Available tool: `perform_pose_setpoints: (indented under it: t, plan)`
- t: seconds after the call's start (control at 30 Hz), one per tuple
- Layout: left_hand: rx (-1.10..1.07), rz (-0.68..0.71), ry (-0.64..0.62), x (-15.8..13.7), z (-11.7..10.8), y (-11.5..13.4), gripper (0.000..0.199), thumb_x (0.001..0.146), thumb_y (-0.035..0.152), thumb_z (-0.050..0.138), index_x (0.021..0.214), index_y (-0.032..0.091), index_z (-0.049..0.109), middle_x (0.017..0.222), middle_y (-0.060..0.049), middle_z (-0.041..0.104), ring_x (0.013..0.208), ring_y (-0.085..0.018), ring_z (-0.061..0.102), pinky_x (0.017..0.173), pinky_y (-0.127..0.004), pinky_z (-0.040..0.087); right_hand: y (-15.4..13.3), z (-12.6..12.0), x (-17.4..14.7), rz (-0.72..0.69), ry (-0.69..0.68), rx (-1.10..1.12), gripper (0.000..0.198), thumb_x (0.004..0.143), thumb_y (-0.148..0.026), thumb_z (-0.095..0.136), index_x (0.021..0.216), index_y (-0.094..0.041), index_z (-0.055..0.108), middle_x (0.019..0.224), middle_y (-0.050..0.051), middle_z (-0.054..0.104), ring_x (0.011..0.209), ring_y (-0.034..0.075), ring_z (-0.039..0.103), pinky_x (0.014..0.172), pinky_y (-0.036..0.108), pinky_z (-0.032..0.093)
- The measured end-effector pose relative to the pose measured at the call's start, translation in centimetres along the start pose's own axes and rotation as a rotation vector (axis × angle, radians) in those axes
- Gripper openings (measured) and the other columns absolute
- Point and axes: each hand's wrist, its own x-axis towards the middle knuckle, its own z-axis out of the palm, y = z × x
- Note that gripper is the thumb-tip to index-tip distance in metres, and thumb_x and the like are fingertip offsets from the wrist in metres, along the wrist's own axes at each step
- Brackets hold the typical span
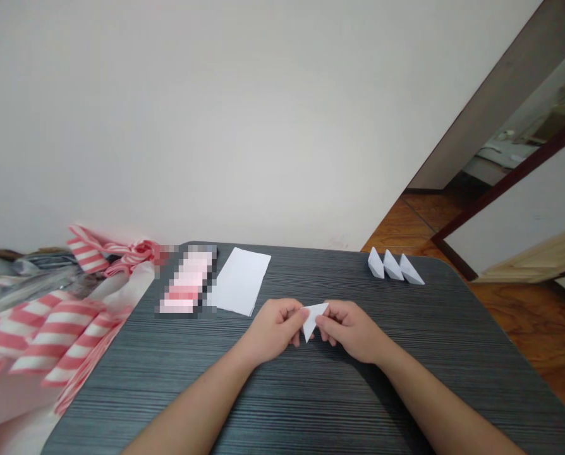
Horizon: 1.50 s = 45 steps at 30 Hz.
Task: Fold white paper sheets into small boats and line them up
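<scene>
Head view. A small folded white paper piece (315, 320) is held up by both hands above the near-middle part of a dark, grained table (306, 411); all places below are taken from this piece. Its lower corner is pointed toward the wearer, and a second corner is directed up and to the right.

On its left side, it is pinched by the left hand (275, 330), with the thumb laid across the front face and the fingers curled behind; almost no gap is left between them beyond the paper itself. On its right side, it is gripped likewise by the right hand (352, 330), the thumb pressed to the front, the fingers bent in behind. The rear fingertips are partly hidden by the piece.

Beyond it and to the left, flat white paper (242, 281) is laid on the table. Farther left, just beside that paper, a pink-and-white object with dark edges (188, 281) is masked by coarse pixel blocks, so what it is cannot fairly be told.

Beyond the piece and to the right, three pointed folded paper shapes (394, 265) are set in a close row. Well to its left, off the table, red-and-white striped cloth (62, 335) is heaped.
</scene>
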Motion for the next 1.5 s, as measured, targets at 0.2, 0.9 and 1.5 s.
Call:
perform_pose_setpoints:
  t: [0.2,0.9,1.5]
  plan:
    - [-0.080,-0.014,0.002,0.3,0.1,-0.4,0.028,0.087,0.040,0.043,0.076,0.016,0.052,0.049,0.003,0.052,0.044,-0.009,0.048,0.044,-0.019,0.034,0.2,0.0,0.0,0.007,-0.009,-0.064,0.026,0.087,-0.028,0.048,0.064,-0.016,0.052,0.055,-0.002,0.054,0.047,0.009,0.047,0.047,0.020,0.036]
    - [0.081,0.080,-0.082,-0.1,0.4,0.8,0.021,0.076,0.034,0.060,0.079,0.014,0.065,0.066,-0.001,0.062,0.055,-0.010,0.049,0.051,-0.020,0.035,0.3,0.1,0.2,-0.056,-0.017,0.225,0.014,0.081,-0.026,0.058,0.075,-0.017,0.049,0.065,-0.002,0.054,0.059,0.010,0.051,0.058,0.023,0.041]
    - [0.010,0.066,0.010,0.1,0.6,0.4,0.022,0.083,0.029,0.051,0.097,0.016,0.061,0.072,-0.001,0.059,0.055,-0.009,0.051,0.049,-0.020,0.037,0.8,0.2,-0.1,-0.140,0.115,-0.066,0.011,0.090,-0.029,0.046,0.095,-0.019,0.048,0.068,-0.001,0.059,0.054,0.011,0.054,0.054,0.023,0.041]
